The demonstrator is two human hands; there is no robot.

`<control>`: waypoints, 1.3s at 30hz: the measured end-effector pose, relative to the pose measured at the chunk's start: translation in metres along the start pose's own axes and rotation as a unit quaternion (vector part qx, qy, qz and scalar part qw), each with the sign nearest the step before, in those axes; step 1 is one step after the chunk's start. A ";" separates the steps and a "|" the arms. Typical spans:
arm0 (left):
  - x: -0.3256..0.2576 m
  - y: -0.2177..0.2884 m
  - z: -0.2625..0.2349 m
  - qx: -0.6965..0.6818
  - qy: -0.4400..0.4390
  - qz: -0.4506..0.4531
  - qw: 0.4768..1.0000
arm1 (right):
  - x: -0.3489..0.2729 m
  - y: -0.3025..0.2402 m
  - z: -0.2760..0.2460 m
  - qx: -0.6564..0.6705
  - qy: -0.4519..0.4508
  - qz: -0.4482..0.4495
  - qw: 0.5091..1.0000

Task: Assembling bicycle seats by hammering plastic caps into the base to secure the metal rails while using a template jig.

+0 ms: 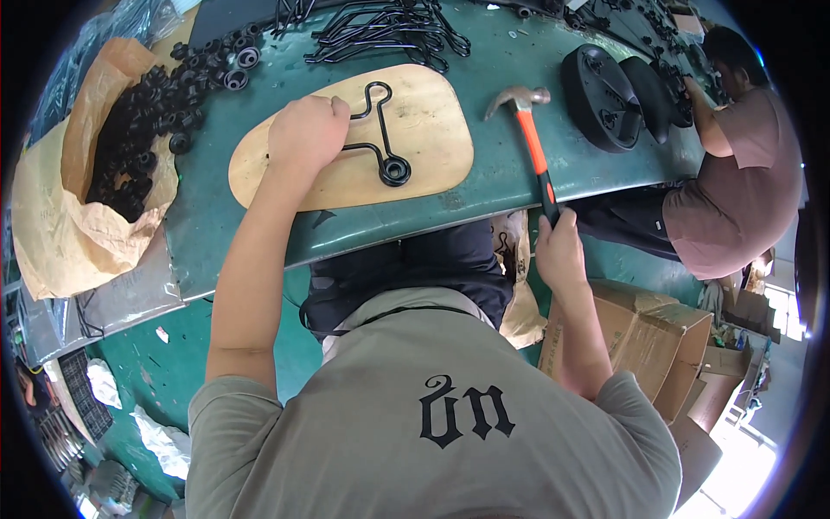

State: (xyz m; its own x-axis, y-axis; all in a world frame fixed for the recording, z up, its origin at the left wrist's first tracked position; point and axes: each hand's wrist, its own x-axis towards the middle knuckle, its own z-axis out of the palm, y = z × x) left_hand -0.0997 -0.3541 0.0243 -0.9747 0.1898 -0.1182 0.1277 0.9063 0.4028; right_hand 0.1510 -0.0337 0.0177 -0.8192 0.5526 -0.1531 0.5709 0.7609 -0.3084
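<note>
My left hand [308,134] is closed around a black bent metal rod [386,130] over a pale wooden board [432,108] with rounded corners. The rod has a curved loop at its far end. Around its near end sits a round black ring-shaped part [395,171], lying on the board. My right hand [561,251] grips the lower end of a claw hammer [530,134] with an orange and black handle, at the table's front edge. The hammer's metal head is over the table, to the right of the board and apart from it.
Several black bent rods [380,35] are piled behind the board. At left, a paper bag [52,216] spills black round parts [186,86] onto the green table [268,268]. Black oval shells [601,99] lie at right, near a seated co-worker [735,164]. A cardboard box [640,333] stands below.
</note>
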 end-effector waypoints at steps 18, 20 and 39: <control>-0.006 -0.006 0.002 0.003 0.026 0.026 0.999 | -0.117 -0.041 -0.040 0.248 -0.143 -0.132 0.949; -0.004 -0.006 0.004 -0.014 0.026 0.018 0.999 | -0.116 -0.037 -0.033 0.235 -0.139 -0.159 0.949; -0.008 0.002 -0.004 -0.004 0.043 0.059 0.997 | -0.077 -0.033 -0.034 0.055 -0.075 -0.232 0.968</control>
State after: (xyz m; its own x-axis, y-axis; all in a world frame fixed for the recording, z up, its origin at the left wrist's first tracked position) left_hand -0.0923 -0.3558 0.0299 -0.9649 0.2623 0.0086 0.2420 0.8765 0.4163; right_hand 0.1966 -0.0901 0.0715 -0.9894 0.0989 -0.1065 0.1379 0.8699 -0.4736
